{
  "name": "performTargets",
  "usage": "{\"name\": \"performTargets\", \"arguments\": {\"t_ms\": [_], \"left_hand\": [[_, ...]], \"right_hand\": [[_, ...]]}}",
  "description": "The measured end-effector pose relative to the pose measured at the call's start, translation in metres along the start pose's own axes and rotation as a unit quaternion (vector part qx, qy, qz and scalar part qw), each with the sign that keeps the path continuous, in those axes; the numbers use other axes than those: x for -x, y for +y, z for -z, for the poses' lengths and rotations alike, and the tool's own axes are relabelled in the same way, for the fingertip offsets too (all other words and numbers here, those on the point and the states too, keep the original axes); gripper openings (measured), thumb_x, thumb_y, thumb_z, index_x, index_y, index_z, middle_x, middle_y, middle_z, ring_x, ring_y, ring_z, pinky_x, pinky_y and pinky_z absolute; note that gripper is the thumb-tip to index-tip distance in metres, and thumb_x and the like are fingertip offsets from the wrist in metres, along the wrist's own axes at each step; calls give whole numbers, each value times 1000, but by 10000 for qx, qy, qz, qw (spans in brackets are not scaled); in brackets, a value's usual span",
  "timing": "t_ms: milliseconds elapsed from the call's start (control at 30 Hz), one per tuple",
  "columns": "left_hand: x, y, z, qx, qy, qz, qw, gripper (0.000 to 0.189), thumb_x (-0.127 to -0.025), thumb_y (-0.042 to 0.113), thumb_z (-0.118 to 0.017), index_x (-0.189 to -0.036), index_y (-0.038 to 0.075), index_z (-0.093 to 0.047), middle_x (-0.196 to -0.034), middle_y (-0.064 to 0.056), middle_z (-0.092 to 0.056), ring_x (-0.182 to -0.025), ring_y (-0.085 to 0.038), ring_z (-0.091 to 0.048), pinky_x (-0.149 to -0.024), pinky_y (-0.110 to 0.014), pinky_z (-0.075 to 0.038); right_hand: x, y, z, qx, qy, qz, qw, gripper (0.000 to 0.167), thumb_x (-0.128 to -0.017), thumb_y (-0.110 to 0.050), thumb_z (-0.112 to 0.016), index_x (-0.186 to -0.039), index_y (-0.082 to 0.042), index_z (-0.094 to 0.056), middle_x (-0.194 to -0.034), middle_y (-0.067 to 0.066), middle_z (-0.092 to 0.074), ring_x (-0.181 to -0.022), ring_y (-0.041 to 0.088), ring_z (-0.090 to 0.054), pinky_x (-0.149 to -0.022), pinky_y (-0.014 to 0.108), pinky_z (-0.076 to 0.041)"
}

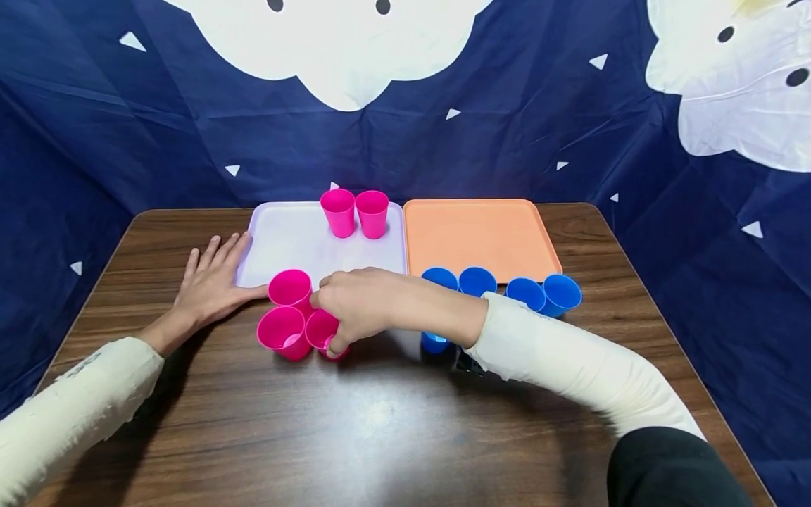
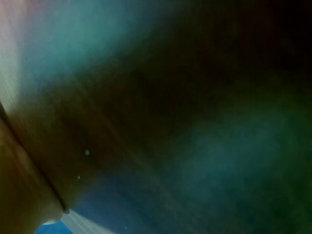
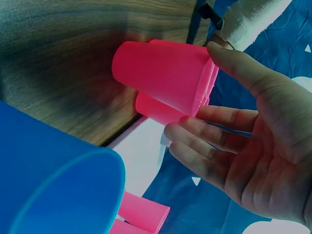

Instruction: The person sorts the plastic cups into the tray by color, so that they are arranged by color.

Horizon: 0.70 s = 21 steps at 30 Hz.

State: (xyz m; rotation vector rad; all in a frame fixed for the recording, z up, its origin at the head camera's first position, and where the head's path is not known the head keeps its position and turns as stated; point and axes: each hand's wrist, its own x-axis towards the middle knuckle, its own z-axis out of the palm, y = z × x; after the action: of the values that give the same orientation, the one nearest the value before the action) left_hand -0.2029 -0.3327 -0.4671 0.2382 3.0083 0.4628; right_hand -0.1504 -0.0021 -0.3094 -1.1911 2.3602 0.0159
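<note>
In the head view three pink cups stand together left of centre: a back one (image 1: 290, 289), a front-left one (image 1: 281, 332) and a right one (image 1: 322, 329). My right hand (image 1: 361, 303) grips the right cup at its rim, thumb on the near side and fingers on the far side; the right wrist view shows this pink cup (image 3: 161, 73) between thumb and index finger. My left hand (image 1: 215, 282) lies with spread fingers on the table, fingertips at the lilac tray's edge and thumb by the back cup. The left wrist view is dark and blurred.
Two pink cups (image 1: 372, 215) stand at the back right of the lilac tray (image 1: 285, 239). An orange tray (image 1: 478, 239) adjoins it. Several blue cups (image 1: 562, 296) stand before the orange tray, partly hidden by my right arm. A dark blue cloth (image 1: 380, 148) hangs behind the table (image 1: 285, 436).
</note>
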Motion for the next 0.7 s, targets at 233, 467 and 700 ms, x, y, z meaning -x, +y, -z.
{"name": "performTargets", "arguments": {"t_ms": [233,467,700], "left_hand": [[0,-1,1,103,-39,27,9999,131,-92,81,-72,-183,17,-4,-188,-27,-12,-175,-54,2,-138,-76,12],[0,-1,1,134,-45,49,9999,131,-91,81,-73,-183,18,-3,-188,-27,-12,-175,-54,2,-138,-76,11],[1,0,0,141,-64,61,9999,131,-92,81,-72,-183,17,-3,-188,-28,-12,-175,-55,2,-138,-76,12]], "right_hand": [[-5,0,1,-328,-132,205,9992,86,-90,-41,-96,-164,-14,-60,-150,4,-69,-137,16,-60,-107,32,-63],[-3,4,6,-505,-277,306,9979,85,-91,-35,-95,-164,-12,-59,-156,5,-66,-146,21,-56,-108,34,-63],[0,9,15,-606,-341,225,9973,90,-88,-30,-97,-166,-13,-57,-161,5,-63,-152,22,-52,-109,37,-64]]}}
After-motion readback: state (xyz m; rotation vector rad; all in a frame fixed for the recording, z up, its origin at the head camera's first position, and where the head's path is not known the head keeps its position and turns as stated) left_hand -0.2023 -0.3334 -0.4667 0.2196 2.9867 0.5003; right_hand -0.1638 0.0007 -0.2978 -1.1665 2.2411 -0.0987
